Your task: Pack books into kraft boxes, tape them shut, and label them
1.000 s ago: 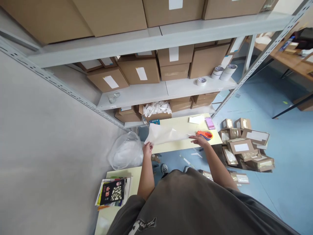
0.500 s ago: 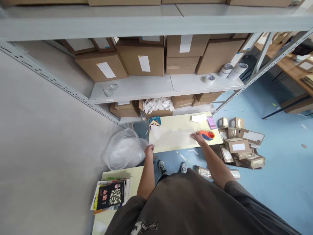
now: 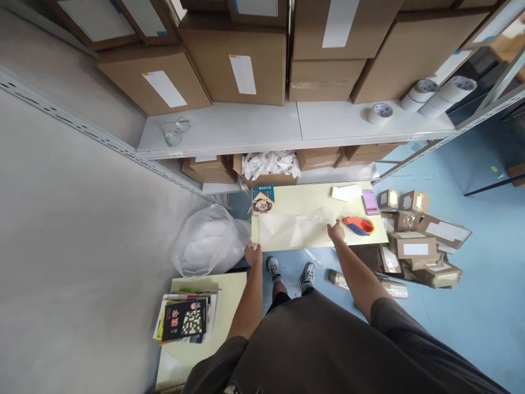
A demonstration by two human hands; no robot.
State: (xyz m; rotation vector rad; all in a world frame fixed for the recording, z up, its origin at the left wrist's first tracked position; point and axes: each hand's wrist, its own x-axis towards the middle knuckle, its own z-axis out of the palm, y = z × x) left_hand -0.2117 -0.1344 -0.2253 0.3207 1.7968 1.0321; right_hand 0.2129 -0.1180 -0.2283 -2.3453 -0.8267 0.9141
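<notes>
Head view, looking down past the person's dark shirt. A pale yellow worktop [image 3: 315,200] stands in front of a grey shelf [image 3: 262,128] loaded with brown cartons.

A large, thin, whitish sheet [image 3: 293,231] lies flat on the near half of the worktop. Its left edge runs close to the worktop's left edge and its near edge close to the near rim. The sheet is creased and slightly see-through, so the yellow surface tints it.

The left hand [image 3: 253,255] sits at the near left corner of the sheet, just over the worktop's rim. It looks curled on that corner, but at this size I cannot tell whether the fingers are closed on it. The right hand [image 3: 336,231] rests on the sheet's right end, fingers loosely spread and clamped on nothing.

Just right of that hand lies an orange and blue tape dispenser [image 3: 359,225], close to it but apart. A book [image 3: 263,199] lies at the far left corner, just beyond the sheet; a white slip [image 3: 346,192] lies at the far right. A strip of bare worktop shows between them.

- Left of the worktop: a bulging plastic bag [image 3: 209,241] on the floor.
- Right: a heap of small boxes [image 3: 414,241] against the worktop's end.
- Near left: a stack of books [image 3: 184,323] on a second worktop [image 3: 229,284].
</notes>
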